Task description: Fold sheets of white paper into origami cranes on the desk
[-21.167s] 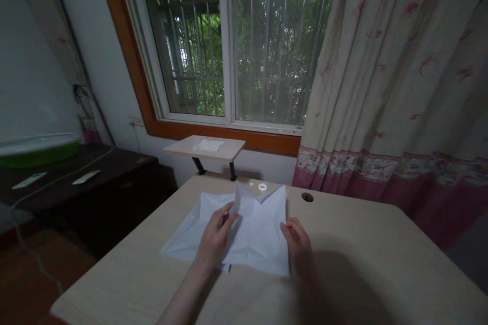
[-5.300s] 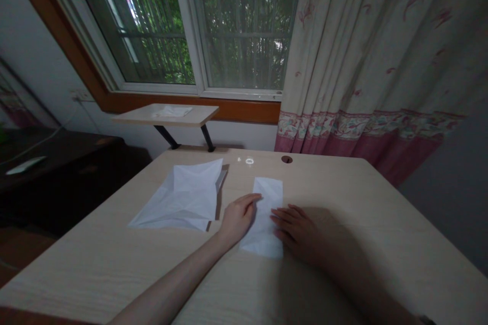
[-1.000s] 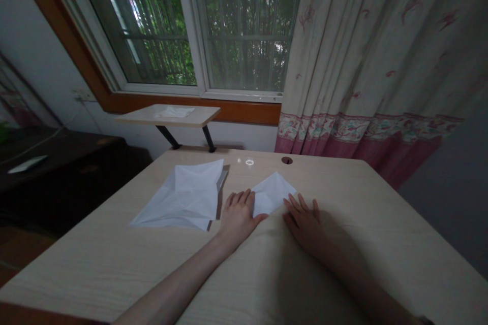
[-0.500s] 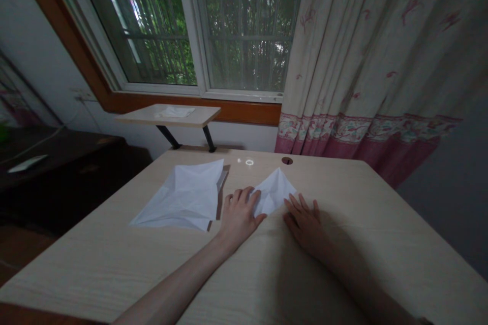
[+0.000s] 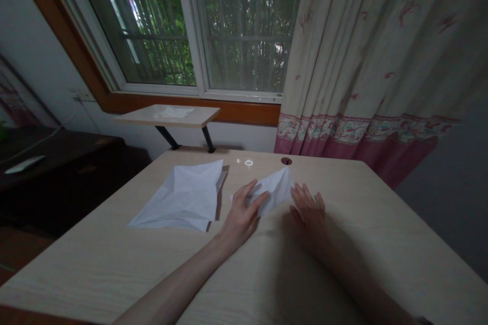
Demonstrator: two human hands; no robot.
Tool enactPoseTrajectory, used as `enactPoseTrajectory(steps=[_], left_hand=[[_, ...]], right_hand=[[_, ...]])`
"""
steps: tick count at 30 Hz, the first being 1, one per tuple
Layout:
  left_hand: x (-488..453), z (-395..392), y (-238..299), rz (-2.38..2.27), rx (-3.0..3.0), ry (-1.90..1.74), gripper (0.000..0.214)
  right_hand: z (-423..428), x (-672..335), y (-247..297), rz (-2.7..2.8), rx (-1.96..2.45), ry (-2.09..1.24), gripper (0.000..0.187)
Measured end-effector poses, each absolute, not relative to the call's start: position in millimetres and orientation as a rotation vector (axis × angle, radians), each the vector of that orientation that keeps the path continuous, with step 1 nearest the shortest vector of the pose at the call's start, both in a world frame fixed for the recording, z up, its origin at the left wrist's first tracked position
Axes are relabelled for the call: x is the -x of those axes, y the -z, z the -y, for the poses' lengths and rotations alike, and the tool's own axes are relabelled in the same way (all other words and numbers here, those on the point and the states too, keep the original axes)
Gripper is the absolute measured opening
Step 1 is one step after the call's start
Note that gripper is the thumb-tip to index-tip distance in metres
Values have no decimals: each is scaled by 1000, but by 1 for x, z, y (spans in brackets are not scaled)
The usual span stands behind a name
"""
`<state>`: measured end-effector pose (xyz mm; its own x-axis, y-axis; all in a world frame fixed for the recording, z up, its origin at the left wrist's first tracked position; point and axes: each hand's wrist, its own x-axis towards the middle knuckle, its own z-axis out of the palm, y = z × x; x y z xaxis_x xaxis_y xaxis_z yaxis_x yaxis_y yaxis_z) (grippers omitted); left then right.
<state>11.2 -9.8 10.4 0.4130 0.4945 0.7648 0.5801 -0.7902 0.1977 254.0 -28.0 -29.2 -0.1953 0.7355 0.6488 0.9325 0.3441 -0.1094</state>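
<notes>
A small folded white paper (image 5: 275, 190) lies on the light wooden table (image 5: 343, 264), its far tip raised a little. My left hand (image 5: 242, 212) grips the paper's left side, fingers on top and thumb at the near edge. My right hand (image 5: 308, 208) rests flat on the table with its fingers spread, its fingertips touching the paper's right edge. A larger creased white sheet (image 5: 183, 198) lies flat to the left, apart from both hands.
A cable hole (image 5: 285, 161) sits near the table's far edge. A small raised shelf (image 5: 168, 114) with a white paper stands under the window. A patterned curtain (image 5: 362, 61) hangs at the right. A dark cabinet (image 5: 57, 172) stands to the left.
The small paper went from a flat strip to a pointed shape. In the last second both hands slid forward, and the paper's tip rose and shifted right.
</notes>
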Motion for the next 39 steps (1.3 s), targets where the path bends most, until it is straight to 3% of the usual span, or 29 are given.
enactPoseTrajectory(steps=[7, 12, 19, 34, 39], left_hand=[[-15, 18, -7, 877, 2589, 1733, 65], [-12, 16, -5, 712, 2969, 2020, 66], [-3, 14, -13, 776, 3205, 1668, 64], [-9, 12, -18, 773, 3330, 1422, 80], [-12, 11, -17, 976, 3202, 1353, 56]], right_hand=[[29, -253, 18, 1982, 1296, 478, 57], [32, -249, 13, 1996, 1249, 453, 56], [36, -251, 8, 2004, 1216, 418, 53], [34, -257, 15, 1952, 1269, 331, 40], [36, -257, 9, 1903, 1250, 333, 35]])
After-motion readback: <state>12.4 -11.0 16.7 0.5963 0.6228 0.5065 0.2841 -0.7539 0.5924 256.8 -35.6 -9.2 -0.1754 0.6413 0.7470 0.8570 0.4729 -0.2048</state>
